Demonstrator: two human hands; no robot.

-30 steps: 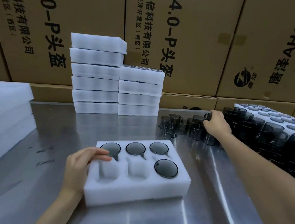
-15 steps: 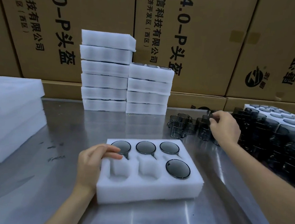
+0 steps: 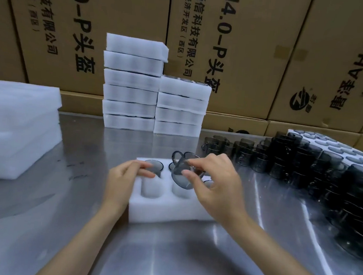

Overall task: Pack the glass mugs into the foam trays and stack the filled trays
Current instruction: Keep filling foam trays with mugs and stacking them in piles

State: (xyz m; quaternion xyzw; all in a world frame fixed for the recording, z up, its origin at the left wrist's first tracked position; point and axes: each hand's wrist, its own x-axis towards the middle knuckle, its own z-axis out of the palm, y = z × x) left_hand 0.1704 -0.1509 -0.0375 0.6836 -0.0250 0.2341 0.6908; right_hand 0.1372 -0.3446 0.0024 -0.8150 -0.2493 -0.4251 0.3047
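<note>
While the right hand (image 3: 218, 183) has a smoky glass mug (image 3: 182, 172) pinched between thumb and fingertips, tilted over the middle of the open foam tray (image 3: 165, 214), the left hand (image 3: 125, 176) just rests on the tray's left end, fingers loosely bent on the foam and gripping nothing as far as I can see. The mug isn't seated yet; it hangs just above the tray, near the two empty pockets in the front row. One packed mug shows clearly at the back left; the other back pockets and the front right one are mostly hidden behind the hand, so can't say for sure.

Progress-wise, I'd call it somewhere in the middle. Two stacks of trays (image 3: 155, 96) stand at the back of the steel table (image 3: 167, 255), so plenty looks done. But there's a big crowd of loose mugs (image 3: 304, 164) off to the right, so loads left. A pile of foam (image 3: 18, 129) sits at the left, and cardboard boxes (image 3: 238, 44) wall off the back.
</note>
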